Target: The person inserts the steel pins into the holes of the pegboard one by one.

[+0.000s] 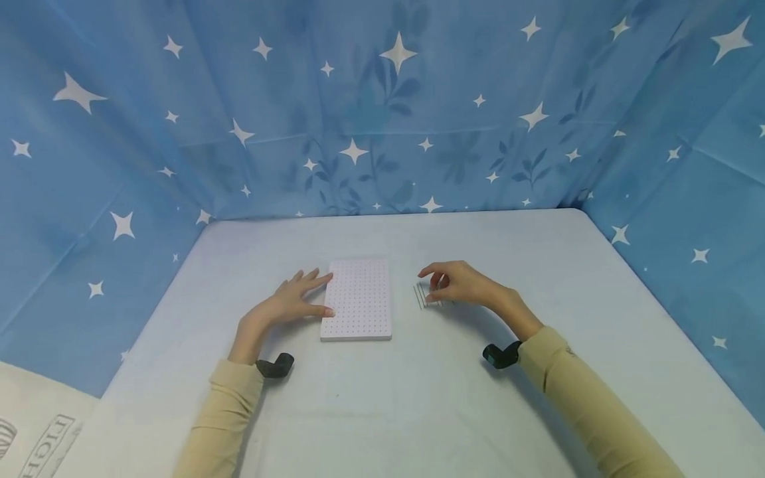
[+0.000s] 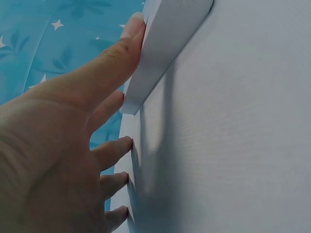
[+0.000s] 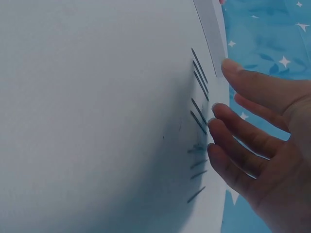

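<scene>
A white rectangular board (image 1: 358, 299) with rows of small holes lies flat on the table. My left hand (image 1: 288, 302) is spread at its left edge, the thumb (image 2: 132, 36) and index fingertip on the board. In the left wrist view the other fingertips come down at the tabletop beside it. My right hand (image 1: 465, 284) hovers right of the board, fingers loosely bent and apart, holding nothing. Under it lie several thin dark pins (image 3: 200, 86) in a rough row, partly hidden by the hand in the head view.
The white-covered table (image 1: 358, 398) extends around the board. A blue curtain (image 1: 287, 113) with white stars hangs along the back and sides. A dark wrist camera (image 1: 276, 366) sits at the left wrist, another camera (image 1: 501, 355) at the right. Printed pale cloth (image 1: 42, 425) shows at lower left.
</scene>
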The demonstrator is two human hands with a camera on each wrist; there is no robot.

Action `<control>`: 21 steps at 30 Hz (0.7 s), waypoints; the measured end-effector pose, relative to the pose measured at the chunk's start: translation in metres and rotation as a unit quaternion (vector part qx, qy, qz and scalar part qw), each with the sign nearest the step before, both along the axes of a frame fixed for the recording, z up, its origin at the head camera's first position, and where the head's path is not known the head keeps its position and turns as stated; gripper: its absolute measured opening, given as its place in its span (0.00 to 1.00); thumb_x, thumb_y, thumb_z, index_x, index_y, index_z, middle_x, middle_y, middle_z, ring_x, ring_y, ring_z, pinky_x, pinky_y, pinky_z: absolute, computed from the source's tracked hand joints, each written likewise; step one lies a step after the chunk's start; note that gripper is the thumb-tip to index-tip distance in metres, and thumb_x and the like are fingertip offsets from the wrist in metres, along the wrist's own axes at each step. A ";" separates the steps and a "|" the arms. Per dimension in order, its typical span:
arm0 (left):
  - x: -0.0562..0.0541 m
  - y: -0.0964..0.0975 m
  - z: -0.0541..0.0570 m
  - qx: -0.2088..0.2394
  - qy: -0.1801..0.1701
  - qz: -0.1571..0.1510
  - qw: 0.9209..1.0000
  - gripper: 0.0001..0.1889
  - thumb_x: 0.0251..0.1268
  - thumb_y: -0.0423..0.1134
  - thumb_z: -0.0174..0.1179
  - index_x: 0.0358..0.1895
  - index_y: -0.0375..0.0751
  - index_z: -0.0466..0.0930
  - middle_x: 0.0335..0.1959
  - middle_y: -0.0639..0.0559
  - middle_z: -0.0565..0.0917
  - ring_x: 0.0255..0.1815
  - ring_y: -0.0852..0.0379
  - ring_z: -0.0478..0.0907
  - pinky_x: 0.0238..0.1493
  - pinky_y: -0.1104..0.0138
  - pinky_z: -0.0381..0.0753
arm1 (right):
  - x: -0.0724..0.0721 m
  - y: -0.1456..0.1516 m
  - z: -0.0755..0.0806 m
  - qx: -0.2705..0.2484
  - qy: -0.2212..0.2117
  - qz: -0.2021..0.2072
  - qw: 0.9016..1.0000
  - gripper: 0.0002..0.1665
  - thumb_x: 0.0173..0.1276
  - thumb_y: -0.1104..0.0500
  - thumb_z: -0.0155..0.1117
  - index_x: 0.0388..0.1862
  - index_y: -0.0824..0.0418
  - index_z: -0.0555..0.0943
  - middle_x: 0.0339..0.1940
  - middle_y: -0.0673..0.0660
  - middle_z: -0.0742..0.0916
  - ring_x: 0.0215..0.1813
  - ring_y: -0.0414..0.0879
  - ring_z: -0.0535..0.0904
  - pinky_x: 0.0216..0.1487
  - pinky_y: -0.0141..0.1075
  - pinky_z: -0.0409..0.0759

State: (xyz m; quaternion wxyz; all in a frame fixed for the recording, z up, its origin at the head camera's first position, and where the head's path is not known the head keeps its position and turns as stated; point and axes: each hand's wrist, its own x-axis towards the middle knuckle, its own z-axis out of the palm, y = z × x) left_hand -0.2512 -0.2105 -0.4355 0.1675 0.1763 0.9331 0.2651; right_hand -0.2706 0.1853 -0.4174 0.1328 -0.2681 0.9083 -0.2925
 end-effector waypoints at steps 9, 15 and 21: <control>0.007 -0.001 0.000 0.014 0.019 -0.010 1.000 0.53 0.57 0.68 0.68 0.82 0.47 0.58 0.82 0.29 0.50 0.82 0.22 0.36 0.76 0.28 0.35 | 0.000 -0.010 -0.008 0.009 -0.015 -0.001 1.000 0.34 0.61 0.53 0.80 0.64 0.60 0.81 0.36 0.50 0.86 0.34 0.41 0.78 0.37 0.33 0.78; 0.011 -0.009 -0.014 0.004 0.019 0.003 1.000 0.53 0.56 0.66 0.70 0.82 0.47 0.59 0.83 0.31 0.52 0.82 0.23 0.37 0.76 0.28 0.37 | 0.005 -0.021 -0.017 0.012 -0.015 0.005 1.000 0.33 0.59 0.53 0.81 0.63 0.58 0.82 0.35 0.50 0.84 0.34 0.41 0.77 0.36 0.31 0.78; 0.010 0.001 -0.002 0.011 0.025 -0.001 1.000 0.50 0.59 0.62 0.71 0.81 0.46 0.60 0.83 0.31 0.52 0.82 0.23 0.38 0.76 0.28 0.38 | 0.005 -0.018 -0.010 0.031 0.000 -0.007 0.999 0.31 0.59 0.53 0.81 0.61 0.57 0.83 0.36 0.50 0.84 0.35 0.42 0.76 0.36 0.32 0.77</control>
